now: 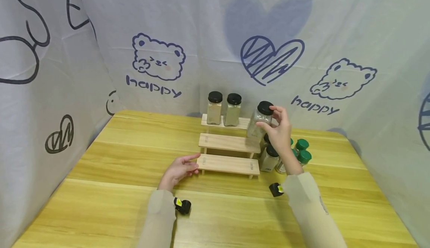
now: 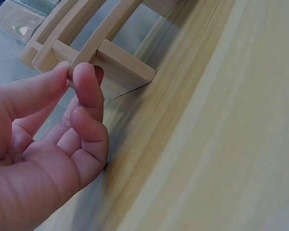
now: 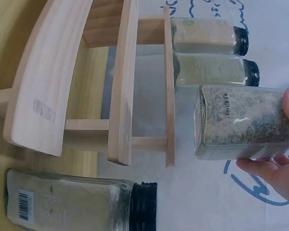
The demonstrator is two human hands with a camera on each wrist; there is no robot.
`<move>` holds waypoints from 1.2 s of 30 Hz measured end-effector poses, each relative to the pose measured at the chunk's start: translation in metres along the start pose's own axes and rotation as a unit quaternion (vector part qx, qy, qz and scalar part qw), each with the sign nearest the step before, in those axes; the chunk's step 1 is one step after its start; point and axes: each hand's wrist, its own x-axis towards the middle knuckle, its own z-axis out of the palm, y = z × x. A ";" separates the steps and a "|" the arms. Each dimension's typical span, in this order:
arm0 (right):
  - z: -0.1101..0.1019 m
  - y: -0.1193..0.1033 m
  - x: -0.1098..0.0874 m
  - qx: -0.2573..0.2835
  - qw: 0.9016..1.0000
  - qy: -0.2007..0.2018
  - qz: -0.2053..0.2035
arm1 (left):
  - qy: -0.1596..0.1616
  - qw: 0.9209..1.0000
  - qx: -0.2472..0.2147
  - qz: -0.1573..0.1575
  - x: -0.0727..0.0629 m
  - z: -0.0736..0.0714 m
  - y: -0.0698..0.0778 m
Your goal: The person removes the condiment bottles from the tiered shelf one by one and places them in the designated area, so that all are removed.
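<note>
A three-tier wooden rack (image 1: 228,165) stands on the table. My left hand (image 1: 178,170) is at the left end of its lowest tier; in the left wrist view, thumb and forefinger pinch the board's end (image 2: 89,48). With my right hand (image 1: 280,132) I grip a square clear spice jar (image 3: 245,120) with a black lid and speckled grey contents. This jar is held slightly tilted near the right end of the top tier, overlapping it in the head view. Two more black-lidded jars, one tan (image 1: 214,114) and one greenish (image 1: 232,116), stand on the top tier's left part.
Right of the rack, a black-lidded jar (image 1: 270,162) stands on the table, with another partly hidden behind it. Several green-capped bottles (image 1: 304,156) cluster there, close to my right forearm. A white printed curtain (image 1: 215,28) hangs behind the wooden table (image 1: 117,203).
</note>
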 end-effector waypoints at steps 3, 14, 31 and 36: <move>-0.004 -0.004 -0.005 0.000 1.000 -0.003 -0.006 | 0.000 1.000 -0.002 0.001 0.000 -0.001 0.000; -0.019 -0.019 -0.024 0.000 1.000 -0.016 0.000 | 0.007 1.000 0.003 0.001 0.001 0.000 0.000; -0.040 -0.022 -0.061 0.039 0.997 -0.025 -0.054 | 0.002 1.000 0.002 0.000 0.001 -0.001 0.000; -0.045 -0.019 -0.070 0.058 0.996 -0.021 -0.057 | -0.003 1.000 0.000 0.001 0.000 -0.001 -0.001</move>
